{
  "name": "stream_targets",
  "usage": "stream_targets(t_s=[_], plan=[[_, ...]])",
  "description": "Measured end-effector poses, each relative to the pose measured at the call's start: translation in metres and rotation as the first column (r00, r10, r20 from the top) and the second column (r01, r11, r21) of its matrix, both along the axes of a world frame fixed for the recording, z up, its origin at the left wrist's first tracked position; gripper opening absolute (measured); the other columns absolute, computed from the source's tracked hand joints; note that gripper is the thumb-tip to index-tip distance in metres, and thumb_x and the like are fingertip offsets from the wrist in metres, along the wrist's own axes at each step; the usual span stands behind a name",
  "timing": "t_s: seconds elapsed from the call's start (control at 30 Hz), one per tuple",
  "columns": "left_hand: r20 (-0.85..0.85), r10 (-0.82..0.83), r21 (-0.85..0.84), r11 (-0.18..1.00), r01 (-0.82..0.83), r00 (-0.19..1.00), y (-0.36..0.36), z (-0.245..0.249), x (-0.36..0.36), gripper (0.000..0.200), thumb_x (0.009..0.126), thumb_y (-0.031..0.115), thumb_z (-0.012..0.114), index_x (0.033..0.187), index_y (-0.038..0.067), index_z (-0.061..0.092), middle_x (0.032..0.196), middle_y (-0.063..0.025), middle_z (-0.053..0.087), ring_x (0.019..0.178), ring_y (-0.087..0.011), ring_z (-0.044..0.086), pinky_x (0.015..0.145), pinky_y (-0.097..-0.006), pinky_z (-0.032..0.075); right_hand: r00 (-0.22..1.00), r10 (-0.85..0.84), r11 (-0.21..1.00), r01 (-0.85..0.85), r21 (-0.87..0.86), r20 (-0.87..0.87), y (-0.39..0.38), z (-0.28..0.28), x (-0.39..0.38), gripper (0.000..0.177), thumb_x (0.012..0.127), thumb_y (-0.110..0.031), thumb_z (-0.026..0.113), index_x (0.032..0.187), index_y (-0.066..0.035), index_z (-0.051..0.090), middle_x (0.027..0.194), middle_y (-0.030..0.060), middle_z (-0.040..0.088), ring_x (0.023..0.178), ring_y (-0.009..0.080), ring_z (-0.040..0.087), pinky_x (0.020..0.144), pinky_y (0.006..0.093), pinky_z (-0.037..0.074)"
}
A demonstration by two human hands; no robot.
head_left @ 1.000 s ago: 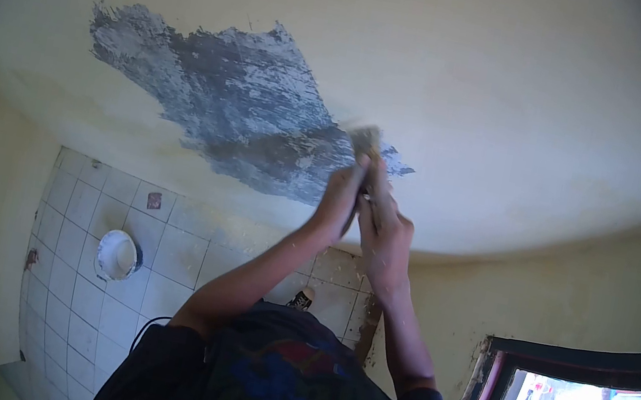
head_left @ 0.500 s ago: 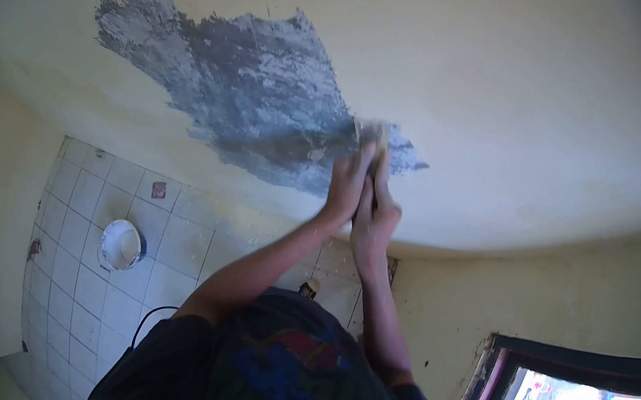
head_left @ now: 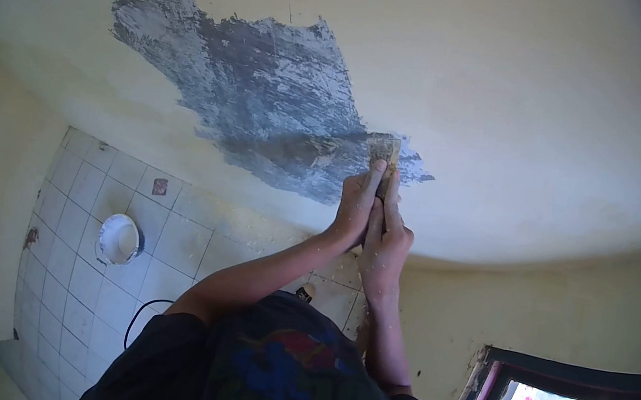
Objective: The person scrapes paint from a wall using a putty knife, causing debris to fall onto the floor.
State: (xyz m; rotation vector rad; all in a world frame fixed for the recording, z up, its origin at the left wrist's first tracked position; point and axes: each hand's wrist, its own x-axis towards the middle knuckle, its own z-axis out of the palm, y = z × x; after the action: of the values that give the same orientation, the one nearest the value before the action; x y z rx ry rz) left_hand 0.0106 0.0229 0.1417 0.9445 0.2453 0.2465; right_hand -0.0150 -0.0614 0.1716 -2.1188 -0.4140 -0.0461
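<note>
Both my hands are closed around a scraper [head_left: 384,148], its flat, dirty blade against the wall with the tip upward. My left hand [head_left: 355,209] grips it from the left, thumb stretched up toward the blade. From the right my right hand [head_left: 389,251] wraps the lower part, with a finger extended along the tool. Most of the handle is hidden by my fingers. The blade sits near the right end of a rough grey bare patch [head_left: 269,101] on the cream-painted wall [head_left: 525,108]. Small pale flakes show around my hands and forearms.
A white bucket [head_left: 120,239] stands on the tiled floor [head_left: 88,279] at lower left. Pale debris [head_left: 246,230] is scattered along the wall's foot. A dark cable [head_left: 137,318] curves beside my body. At lower right is a dark-framed opening [head_left: 564,372] with bright light and something red beyond.
The view has shifted slightly, so patch and hands appear a little lower and to the right. Both hands keep their hold on the scraper near the patch's right end. More flakes show around the hands.
</note>
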Motion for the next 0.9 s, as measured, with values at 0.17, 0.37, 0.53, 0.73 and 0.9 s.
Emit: stream_targets(t_s=[0.17, 0.37, 0.53, 0.73, 0.9], plan=[[-0.017, -0.026, -0.024, 0.999, 0.026, 1.0, 0.003, -0.003, 0.012, 0.05, 0.099, 0.048, 0.043, 0.082, 0.003, 0.057, 0.068, -0.0049, 0.056, 0.055, -0.0117, 0.054, 0.05, -0.0287, 0.047, 0.986, -0.004, 1.0, 0.005, -0.005, 0.167, 0.012, 0.008, 0.008, 0.05, 0.094, -0.003, 0.05, 0.143, -0.004, 0.038, 0.081, 0.028, 0.062, 0.074, 0.037, 0.065, 0.067, 0.04, 0.05], [-0.054, 0.009, -0.052, 0.999, -0.011, 0.999, -0.011, 0.022, -0.004, 0.052, 0.099, 0.05, 0.041, 0.076, 0.005, 0.056, 0.065, -0.0037, 0.055, 0.055, -0.0111, 0.054, 0.047, -0.0278, 0.045, 0.986, 0.028, 0.997, -0.039, 0.062, 0.164, -0.01, 0.012, -0.005, 0.049, 0.095, -0.005, 0.05, 0.143, -0.004, 0.038, 0.081, 0.0272, 0.063, 0.075, 0.0413, 0.063, 0.068, 0.0415, 0.049], [-0.018, -0.003, -0.01, 1.0, 0.003, 1.0, -0.004, 0.02, 0.005, 0.05, 0.099, 0.048, 0.045, 0.074, 0.005, 0.055, 0.066, -0.0035, 0.056, 0.059, -0.0107, 0.056, 0.05, -0.028, 0.046, 0.997, 0.002, 0.999, 0.0, -0.034, 0.078, -0.001, 0.023, 0.005, 0.051, 0.095, -0.003, 0.049, 0.144, -0.006, 0.037, 0.084, 0.0268, 0.063, 0.073, 0.0364, 0.064, 0.068, 0.0391, 0.05], [-0.028, 0.053, 0.011, 0.999, -0.052, 0.998, -0.003, 0.013, 0.018, 0.048, 0.098, 0.047, 0.047, 0.075, 0.006, 0.055, 0.066, -0.003, 0.055, 0.058, -0.0107, 0.054, 0.051, -0.0283, 0.045, 0.992, 0.0, 0.997, -0.011, 0.081, 0.128, 0.006, 0.006, 0.014, 0.053, 0.094, -0.002, 0.049, 0.145, -0.01, 0.036, 0.087, 0.0266, 0.062, 0.07, 0.0331, 0.064, 0.068, 0.0345, 0.051], [-0.027, 0.085, 0.04, 0.996, -0.084, 0.996, -0.009, 0.01, 0.002, 0.048, 0.097, 0.047, 0.048, 0.08, 0.004, 0.06, 0.067, -0.0046, 0.058, 0.06, -0.0114, 0.056, 0.053, -0.0287, 0.046, 0.999, -0.015, 0.999, 0.017, 0.044, -0.052, -0.005, 0.005, 0.002, 0.051, 0.095, -0.003, 0.048, 0.145, -0.011, 0.038, 0.09, 0.0268, 0.062, 0.072, 0.0297, 0.065, 0.07, 0.0307, 0.05]])
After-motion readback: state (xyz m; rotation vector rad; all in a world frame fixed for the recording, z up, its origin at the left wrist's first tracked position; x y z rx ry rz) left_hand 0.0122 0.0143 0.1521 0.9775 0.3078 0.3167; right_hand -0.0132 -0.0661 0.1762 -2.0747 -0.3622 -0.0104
